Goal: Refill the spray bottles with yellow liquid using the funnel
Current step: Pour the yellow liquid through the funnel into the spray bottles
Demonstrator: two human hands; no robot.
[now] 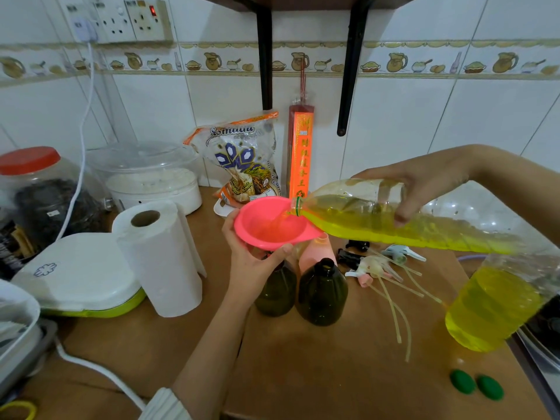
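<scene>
The left hand (257, 256) is gripping the pink funnel (272, 222) from underneath, thumb curled round its near rim, steadying it over the mouth of a dark green spray bottle (276, 294) that is mostly hidden behind the hand. The right hand (424, 189) is wrapped over the top of a clear plastic bottle of yellow liquid (394, 219), fingers curled down its near side, holding it tipped almost level. That bottle's long axis is running from the right hand leftward to the funnel, neck lowest, its green-ringed mouth hanging just over the funnel's right rim, and a thin yellow stream is running into the bowl. So the pour is under way, and everything seems to hinge on keeping that mouth above the funnel while the left hand, the nearer one, holds the funnel upright.

Just right of the funnel a second dark green spray bottle (322, 294) is standing open, with a pink bottle (316, 253) behind it. Further right of the funnel, loose spray heads with long tubes (378, 268) are lying on the worktop (333, 374), then a second clear bottle of yellow liquid (491, 307), and two green caps (475, 384) nearer me. Left of the funnel a paper towel roll (160, 256) is standing.
</scene>
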